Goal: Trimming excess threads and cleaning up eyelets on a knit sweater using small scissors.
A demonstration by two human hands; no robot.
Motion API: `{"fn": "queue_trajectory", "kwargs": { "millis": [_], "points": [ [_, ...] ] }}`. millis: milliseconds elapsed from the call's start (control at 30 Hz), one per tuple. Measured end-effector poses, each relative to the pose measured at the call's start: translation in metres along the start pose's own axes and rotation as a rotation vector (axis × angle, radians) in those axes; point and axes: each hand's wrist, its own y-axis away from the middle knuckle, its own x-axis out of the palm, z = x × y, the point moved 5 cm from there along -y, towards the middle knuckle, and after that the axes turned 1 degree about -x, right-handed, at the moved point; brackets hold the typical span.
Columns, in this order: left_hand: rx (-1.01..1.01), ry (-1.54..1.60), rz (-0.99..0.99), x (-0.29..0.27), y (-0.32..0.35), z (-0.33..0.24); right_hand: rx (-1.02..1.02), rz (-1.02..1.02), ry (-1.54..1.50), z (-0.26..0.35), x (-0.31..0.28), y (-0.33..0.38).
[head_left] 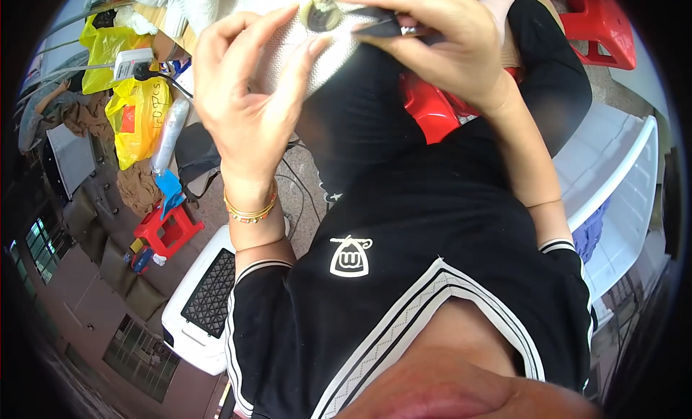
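Upper frame: our left hand (245, 94) pinches soft white knit fabric (288, 55); right hand (440, 44) grips dark tool (393, 28) near round button (321, 14). Fabric seems light, floppy; hold its edge.

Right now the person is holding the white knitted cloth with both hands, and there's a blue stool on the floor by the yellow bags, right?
Almost. The stool on the floor is red, not blue, as the head view shows. The rest holds: the left hand and the right hand both hold the white knitted cloth, and the yellow bags lie near that stool.
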Motion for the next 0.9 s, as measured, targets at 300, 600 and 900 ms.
{"fn": "queue_trajectory", "kwargs": {
  "millis": [300, 600, 900],
  "points": [
    [-0.120, 0.146, 0.004, 0.012, -0.001, 0.009, 0.218, -0.002, -0.222, -0.035, 0.018, 0.001],
    [-0.174, 0.069, -0.028, 0.011, -0.006, 0.005, -0.266, -0.158, -0.075, -0.035, 0.024, 0.001],
    [-0.214, 0.090, -0.018, 0.013, -0.013, 0.004, 0.124, -0.116, -0.152, -0.035, 0.020, -0.004]
  ]
}}
